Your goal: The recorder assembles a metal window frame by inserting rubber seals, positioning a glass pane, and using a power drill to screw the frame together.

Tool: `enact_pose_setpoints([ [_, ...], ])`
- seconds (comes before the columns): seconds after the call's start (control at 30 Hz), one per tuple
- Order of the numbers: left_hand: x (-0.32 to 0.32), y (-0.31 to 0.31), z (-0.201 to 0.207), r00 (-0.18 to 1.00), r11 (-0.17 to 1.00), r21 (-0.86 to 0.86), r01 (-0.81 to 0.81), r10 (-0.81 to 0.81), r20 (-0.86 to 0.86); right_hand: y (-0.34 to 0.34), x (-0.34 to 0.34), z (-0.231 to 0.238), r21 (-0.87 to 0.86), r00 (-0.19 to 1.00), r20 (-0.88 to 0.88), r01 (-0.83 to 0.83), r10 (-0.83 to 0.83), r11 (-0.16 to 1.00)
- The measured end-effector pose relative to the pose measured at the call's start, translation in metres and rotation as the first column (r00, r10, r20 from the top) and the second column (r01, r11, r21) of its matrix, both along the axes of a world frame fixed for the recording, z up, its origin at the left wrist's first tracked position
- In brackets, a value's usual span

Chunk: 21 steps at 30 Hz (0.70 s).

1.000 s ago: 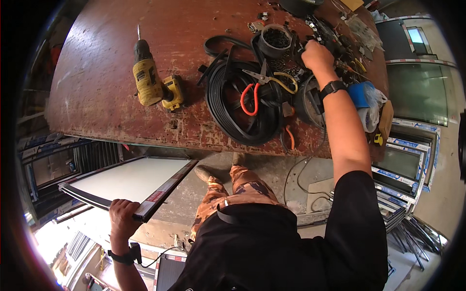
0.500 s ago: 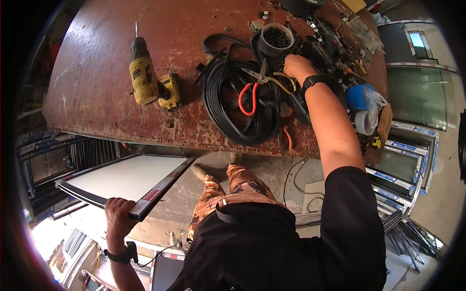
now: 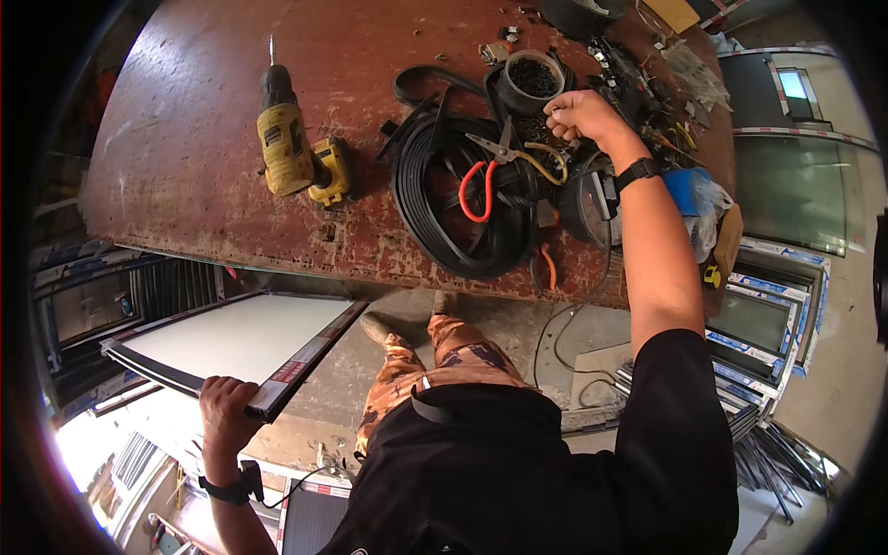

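Observation:
At the lower left, my left hand (image 3: 227,407) grips the near corner of a framed white panel (image 3: 250,335), fingers wrapped over its dark edge. My right hand (image 3: 587,120) is raised over the workbench (image 3: 203,74), thumb and fingers pinched together; whatever they hold is too small to name. Just left of it stands a round tub (image 3: 534,74) of small dark pieces that look like screws. Below the hand, scissors (image 3: 495,162) with one red and one yellow handle lie open on a coil of black rubber strip (image 3: 425,213).
A yellow cordless drill (image 3: 285,143) lies on the bench's left side. Cluttered small parts (image 3: 638,83), a blue container (image 3: 683,190) and a yellow tape measure (image 3: 711,276) sit along the right. Window frames (image 3: 768,314) lean at the right; a cable (image 3: 555,342) trails to the floor.
My right hand has lifted out of the small parts beside the tub and moved slightly right, fingers now visibly pinched. My left hand keeps its hold on the panel.

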<state>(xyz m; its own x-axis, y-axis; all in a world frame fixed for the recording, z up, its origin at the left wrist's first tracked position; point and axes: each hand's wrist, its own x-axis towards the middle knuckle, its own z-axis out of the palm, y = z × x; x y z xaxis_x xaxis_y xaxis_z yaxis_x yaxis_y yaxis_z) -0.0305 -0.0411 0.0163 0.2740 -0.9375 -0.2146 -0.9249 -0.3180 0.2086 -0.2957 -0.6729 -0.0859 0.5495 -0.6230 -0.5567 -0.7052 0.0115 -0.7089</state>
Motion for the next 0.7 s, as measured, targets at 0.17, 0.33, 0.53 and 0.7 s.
enact_pose_setpoints([
  [0.17,0.002,-0.001,-0.003,1.000,1.000,-0.019,0.005,-0.005,-0.002,-0.001,-0.016,0.013,0.274,0.931,0.364,-0.088,-0.018,0.958],
  [0.33,0.004,-0.006,-0.003,1.000,0.999,-0.035,0.013,-0.013,-0.011,-0.002,-0.021,0.016,0.295,0.917,0.397,-0.088,-0.038,0.951],
  [0.53,0.003,0.002,0.000,1.000,1.000,-0.020,-0.016,0.016,-0.004,-0.007,-0.014,0.008,-0.268,0.944,0.048,-0.303,0.327,0.914],
  [0.7,0.004,-0.006,0.000,0.999,1.000,0.024,0.013,-0.012,-0.044,0.000,-0.010,0.016,-0.576,0.982,-0.186,-0.134,0.031,0.806],
])
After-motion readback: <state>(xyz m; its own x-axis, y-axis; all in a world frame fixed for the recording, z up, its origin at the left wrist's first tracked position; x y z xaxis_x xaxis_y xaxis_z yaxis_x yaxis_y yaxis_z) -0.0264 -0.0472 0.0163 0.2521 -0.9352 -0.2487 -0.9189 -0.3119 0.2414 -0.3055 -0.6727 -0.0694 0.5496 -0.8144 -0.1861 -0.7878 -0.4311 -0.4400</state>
